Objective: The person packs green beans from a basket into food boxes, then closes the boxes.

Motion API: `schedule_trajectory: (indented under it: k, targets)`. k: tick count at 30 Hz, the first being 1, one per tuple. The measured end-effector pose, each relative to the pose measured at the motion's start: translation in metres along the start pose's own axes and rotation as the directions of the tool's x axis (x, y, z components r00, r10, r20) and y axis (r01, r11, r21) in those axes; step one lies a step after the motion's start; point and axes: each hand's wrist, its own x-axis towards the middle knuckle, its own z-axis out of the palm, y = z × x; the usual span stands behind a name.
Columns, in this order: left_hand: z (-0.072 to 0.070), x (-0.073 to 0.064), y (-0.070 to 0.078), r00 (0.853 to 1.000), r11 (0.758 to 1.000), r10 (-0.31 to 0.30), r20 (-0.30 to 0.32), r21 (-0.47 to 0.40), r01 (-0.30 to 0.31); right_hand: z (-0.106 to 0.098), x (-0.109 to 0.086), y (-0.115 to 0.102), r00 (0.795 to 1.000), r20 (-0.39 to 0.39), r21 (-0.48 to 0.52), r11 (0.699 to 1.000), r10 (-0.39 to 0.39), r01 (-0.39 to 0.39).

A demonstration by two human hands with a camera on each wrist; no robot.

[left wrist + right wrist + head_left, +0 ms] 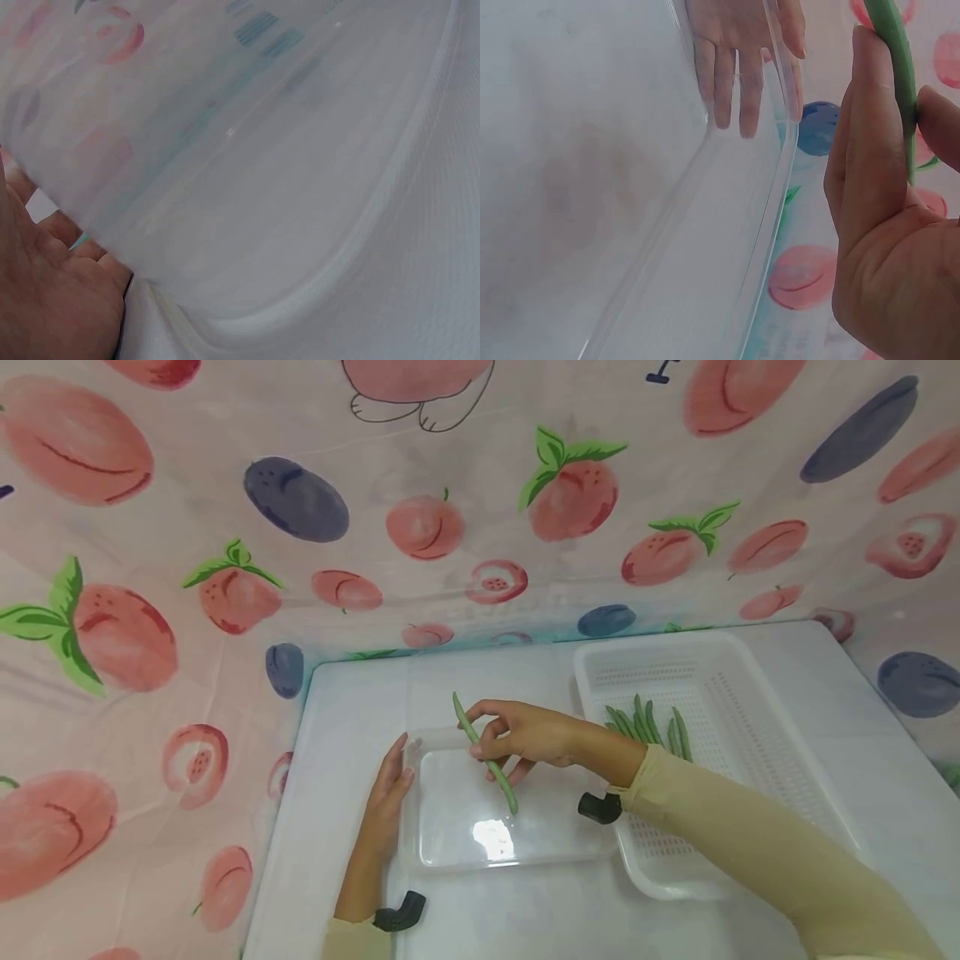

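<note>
My right hand (pixel 534 733) pinches a single green bean (pixel 504 783) between thumb and fingers, over a clear plastic box (pixel 450 810). The bean slants, its lower end toward me. In the right wrist view the same bean (pixel 897 60) stands between the thumb and the long fingers. My left hand (pixel 386 803) rests along the left side of the box, its fingers straight against the outer wall. Through the clear wall, the right wrist view shows those left fingers (pixel 724 79). The box holds nothing inside.
To the right stands a white perforated basket (pixel 663 643) with several green beans (pixel 641 720), partly behind my right forearm. The white table (pixel 345 710) ends at a fruit-printed cloth (pixel 450 460) at the back and sides.
</note>
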Motion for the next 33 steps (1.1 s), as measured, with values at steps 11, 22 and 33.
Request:
schedule_trajectory:
  k: [11, 22, 33]
  targets:
    - [0.0, 0.0, -0.002, 1.0, 1.0, 0.0, -0.005, 0.01, 0.001, -0.003, 0.002, 0.003, 1.0, -0.01, -0.02, 1.0, 0.018, -0.018]
    - [-0.001, 0.002, -0.001, 1.0, 1.0, 0.027, 0.008, 0.012, -0.027, -0.008, 0.002, 0.002, 1.0, -0.018, -0.01, 1.0, 0.024, -0.024]
    - [-0.001, 0.002, 0.0, 1.0, 1.0, 0.01, -0.015, 0.023, -0.01, -0.021, -0.028, -0.002, 1.0, -0.024, 0.018, 1.0, 0.012, -0.012]
